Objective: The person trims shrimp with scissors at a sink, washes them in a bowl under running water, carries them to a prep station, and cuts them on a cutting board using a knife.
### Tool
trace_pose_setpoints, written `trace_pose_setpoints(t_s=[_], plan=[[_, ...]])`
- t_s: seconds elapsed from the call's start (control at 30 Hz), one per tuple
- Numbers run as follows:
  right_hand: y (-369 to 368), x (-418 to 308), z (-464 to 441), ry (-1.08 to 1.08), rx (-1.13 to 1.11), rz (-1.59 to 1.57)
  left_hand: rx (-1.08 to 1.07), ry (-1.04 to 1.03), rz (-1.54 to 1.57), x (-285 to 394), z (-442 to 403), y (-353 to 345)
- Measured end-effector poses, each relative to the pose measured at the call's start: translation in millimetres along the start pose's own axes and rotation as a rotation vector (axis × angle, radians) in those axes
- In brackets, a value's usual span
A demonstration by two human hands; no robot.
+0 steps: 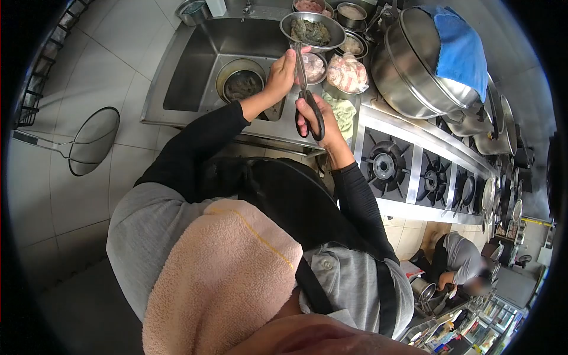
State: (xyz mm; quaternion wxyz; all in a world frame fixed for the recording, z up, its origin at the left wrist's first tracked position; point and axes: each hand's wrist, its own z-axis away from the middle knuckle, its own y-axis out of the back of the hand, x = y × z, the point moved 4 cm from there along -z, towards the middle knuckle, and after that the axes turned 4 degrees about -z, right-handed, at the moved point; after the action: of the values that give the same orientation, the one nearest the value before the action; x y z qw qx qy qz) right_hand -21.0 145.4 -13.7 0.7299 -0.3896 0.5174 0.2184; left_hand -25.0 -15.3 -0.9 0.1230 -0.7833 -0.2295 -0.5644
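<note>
My right hand (322, 121) grips a pair of scissors (302, 77) by the black handles, blades pointing away from me. Beside the blades, my left hand (282, 74) has its fingers closed; whatever is in them is hidden. Just beyond the blade tips sits a metal bowl (286, 29) with dark grey pieces that look like raw shrimp (312, 32). Below my left forearm, a round metal pot (222, 83) in the sink contains more dark grey pieces (243, 84).
The steel sink (192, 65) lies in front of me. Right of it stand a container of wrapped pale meat (347, 73), a green cloth (340, 112), a large steel pot (408, 77) with a blue towel (458, 50), and gas burners (384, 166). Another person (461, 257) works at the far right.
</note>
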Motion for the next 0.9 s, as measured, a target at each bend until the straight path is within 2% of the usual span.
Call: trace_pose_setpoints(t_s=[0.07,0.27,0.37,0.47,0.57,0.63,0.7,0.77,0.83,0.9], plan=[[-1,0,1,-0.020,0.022,0.043,-0.016,0.027,0.002,2,-1,3],[-4,0,1,-0.046,0.005,-0.144,-0.091,0.036,0.007,-18,1,9],[0,-5,-13,-0.050,0.040,-0.069,-0.131,0.034,-0.107,-13,13,13],[3,-8,-2,-0.074,0.037,0.030,-0.105,0.176,-0.120,-35,10,45],[24,-1,22,-0.059,0.071,-0.058,-0.180,0.282,-0.388,-39,-8,97],[38,2,41,-0.024,0.131,-0.071,-0.077,-0.240,-0.890,-75,-34,125],[52,10,63,0.008,0.220,-0.058,-0.131,-0.424,-1.067,-67,-68,124],[65,20,82,0.016,0.297,-0.034,-0.354,-0.346,-0.871,-59,-125,104],[72,28,98,0.026,0.390,-0.054,-0.493,-0.481,-0.959,-48,-167,62],[74,31,108,0.016,0.461,-0.043,-0.598,-0.499,-1.038,-81,-206,19]])
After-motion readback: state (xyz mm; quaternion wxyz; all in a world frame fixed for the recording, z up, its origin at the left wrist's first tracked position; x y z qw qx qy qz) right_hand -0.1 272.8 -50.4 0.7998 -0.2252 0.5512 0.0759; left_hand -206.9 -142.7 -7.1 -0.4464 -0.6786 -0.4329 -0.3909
